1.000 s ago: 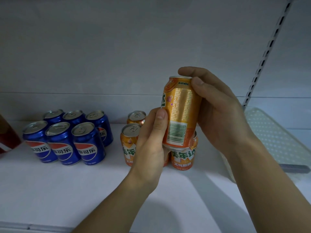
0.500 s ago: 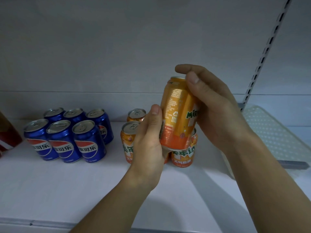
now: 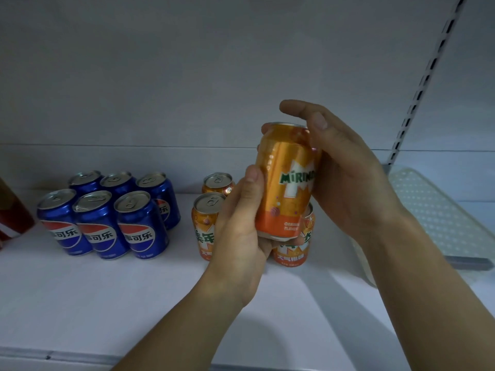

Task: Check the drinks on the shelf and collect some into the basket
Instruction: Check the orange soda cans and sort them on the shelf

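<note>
An orange Mirinda can [image 3: 286, 180] is held upright above the shelf, its logo facing me. My left hand [image 3: 241, 236] cups its bottom, thumb along the left side. My right hand [image 3: 345, 172] grips its top and right side, thumb on the rim. Behind and below it, three more orange cans [image 3: 206, 223] stand on the white shelf [image 3: 107, 303], partly hidden by my hands. Several blue Pepsi cans [image 3: 107, 215] stand grouped at the left. No basket shows.
A red package [image 3: 10, 220] is cut off at the left edge. A white perforated tray [image 3: 439, 215] lies tilted at the right, under a slotted upright rail [image 3: 426, 76]. The shelf's front lip [image 3: 80, 357] runs along the bottom.
The held can has turned in my hands: the barcode side showed first, now the Mirinda logo faces me. My right thumb moved to the top rim.
</note>
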Demonstrator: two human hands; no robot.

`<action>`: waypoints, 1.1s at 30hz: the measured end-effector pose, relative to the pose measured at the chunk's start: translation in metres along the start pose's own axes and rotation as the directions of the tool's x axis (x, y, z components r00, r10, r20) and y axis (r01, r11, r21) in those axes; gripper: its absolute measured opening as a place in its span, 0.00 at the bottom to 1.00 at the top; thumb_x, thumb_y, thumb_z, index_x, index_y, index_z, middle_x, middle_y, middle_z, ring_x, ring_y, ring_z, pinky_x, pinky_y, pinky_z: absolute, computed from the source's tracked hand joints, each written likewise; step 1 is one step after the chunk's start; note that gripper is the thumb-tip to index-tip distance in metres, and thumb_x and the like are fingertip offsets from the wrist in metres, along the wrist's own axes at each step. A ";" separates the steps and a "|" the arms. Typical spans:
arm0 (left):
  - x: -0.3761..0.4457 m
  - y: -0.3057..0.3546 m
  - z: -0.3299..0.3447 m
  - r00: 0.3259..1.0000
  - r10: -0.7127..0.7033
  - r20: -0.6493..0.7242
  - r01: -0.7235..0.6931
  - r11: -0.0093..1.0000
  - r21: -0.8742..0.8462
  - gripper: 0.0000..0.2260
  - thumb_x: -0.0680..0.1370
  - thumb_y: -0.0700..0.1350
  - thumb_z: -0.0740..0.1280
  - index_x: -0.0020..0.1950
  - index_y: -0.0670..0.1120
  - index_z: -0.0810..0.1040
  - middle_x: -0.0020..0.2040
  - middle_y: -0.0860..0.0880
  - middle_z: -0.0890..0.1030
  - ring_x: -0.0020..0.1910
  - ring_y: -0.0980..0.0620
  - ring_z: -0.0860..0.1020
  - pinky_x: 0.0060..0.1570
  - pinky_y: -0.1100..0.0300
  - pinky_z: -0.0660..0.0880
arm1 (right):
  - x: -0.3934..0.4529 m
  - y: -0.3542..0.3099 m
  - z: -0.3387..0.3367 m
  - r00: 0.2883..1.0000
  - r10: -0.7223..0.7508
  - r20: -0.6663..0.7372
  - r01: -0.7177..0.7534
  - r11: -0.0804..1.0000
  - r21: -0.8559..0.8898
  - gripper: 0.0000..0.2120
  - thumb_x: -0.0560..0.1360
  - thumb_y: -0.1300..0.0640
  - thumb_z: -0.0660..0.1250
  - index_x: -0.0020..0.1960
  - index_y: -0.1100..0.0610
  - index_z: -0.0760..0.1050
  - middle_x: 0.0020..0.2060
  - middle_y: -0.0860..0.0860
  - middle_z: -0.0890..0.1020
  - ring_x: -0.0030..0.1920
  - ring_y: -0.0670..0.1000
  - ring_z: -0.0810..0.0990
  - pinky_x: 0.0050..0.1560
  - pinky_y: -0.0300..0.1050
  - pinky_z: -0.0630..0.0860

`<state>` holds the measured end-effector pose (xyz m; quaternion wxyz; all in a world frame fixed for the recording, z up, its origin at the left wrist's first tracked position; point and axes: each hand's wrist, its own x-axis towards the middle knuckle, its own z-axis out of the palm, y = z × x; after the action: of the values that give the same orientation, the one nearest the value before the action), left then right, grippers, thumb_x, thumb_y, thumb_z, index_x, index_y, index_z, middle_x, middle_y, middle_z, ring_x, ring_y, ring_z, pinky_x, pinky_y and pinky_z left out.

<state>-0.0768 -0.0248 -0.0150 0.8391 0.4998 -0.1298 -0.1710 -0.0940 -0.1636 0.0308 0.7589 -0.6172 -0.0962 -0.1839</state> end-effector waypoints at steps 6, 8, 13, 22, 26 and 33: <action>-0.001 0.004 -0.001 0.997 -0.037 0.067 0.041 0.998 -0.054 0.25 0.68 0.62 0.64 0.61 0.53 0.80 0.55 0.48 0.87 0.55 0.48 0.86 0.59 0.42 0.79 | -0.001 -0.001 -0.002 0.999 -0.023 -0.027 0.022 0.999 -0.028 0.17 0.77 0.54 0.67 0.65 0.55 0.78 0.51 0.61 0.85 0.50 0.58 0.85 0.52 0.53 0.82; -0.001 0.005 -0.001 0.999 -0.012 0.037 0.014 0.998 -0.053 0.23 0.70 0.60 0.64 0.61 0.52 0.80 0.54 0.48 0.87 0.53 0.49 0.86 0.59 0.42 0.79 | 0.000 0.000 -0.001 0.998 -0.032 -0.057 0.030 0.999 -0.034 0.17 0.76 0.53 0.68 0.64 0.55 0.78 0.51 0.60 0.85 0.50 0.57 0.85 0.52 0.54 0.81; 0.001 0.004 -0.001 0.999 -0.037 -0.029 0.035 0.997 -0.062 0.27 0.70 0.61 0.64 0.64 0.49 0.80 0.55 0.46 0.87 0.53 0.45 0.86 0.56 0.41 0.81 | -0.001 -0.001 0.000 1.000 0.013 0.006 -0.013 1.000 0.025 0.20 0.78 0.53 0.63 0.67 0.58 0.77 0.62 0.68 0.80 0.61 0.64 0.82 0.62 0.58 0.79; -0.001 0.005 -0.001 1.000 0.011 -0.003 -0.011 0.995 -0.102 0.27 0.70 0.58 0.70 0.65 0.45 0.77 0.58 0.43 0.85 0.51 0.44 0.87 0.41 0.46 0.84 | 0.000 -0.003 0.001 0.998 -0.031 -0.056 0.031 0.999 0.009 0.14 0.77 0.52 0.66 0.61 0.55 0.79 0.51 0.59 0.83 0.51 0.56 0.83 0.49 0.50 0.80; -0.001 0.004 -0.002 1.000 0.010 -0.003 -0.011 0.992 -0.127 0.31 0.68 0.60 0.67 0.67 0.45 0.77 0.58 0.42 0.85 0.50 0.44 0.87 0.36 0.50 0.84 | 0.001 -0.001 0.000 0.997 -0.037 -0.072 0.036 0.999 -0.021 0.16 0.76 0.52 0.67 0.61 0.55 0.80 0.52 0.59 0.84 0.52 0.55 0.84 0.50 0.49 0.80; -0.002 0.003 -0.003 1.000 -0.015 0.015 0.017 0.992 -0.124 0.29 0.71 0.62 0.65 0.67 0.46 0.77 0.54 0.43 0.87 0.47 0.45 0.87 0.34 0.53 0.84 | -0.002 -0.004 0.002 0.998 -0.055 0.003 0.055 0.998 0.007 0.16 0.78 0.54 0.65 0.65 0.56 0.78 0.58 0.69 0.81 0.55 0.60 0.84 0.58 0.58 0.81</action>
<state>-0.0769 -0.0205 -0.0133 0.8662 0.4466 -0.1209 -0.1889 -0.0970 -0.1623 0.0340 0.7556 -0.6119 -0.1152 -0.2033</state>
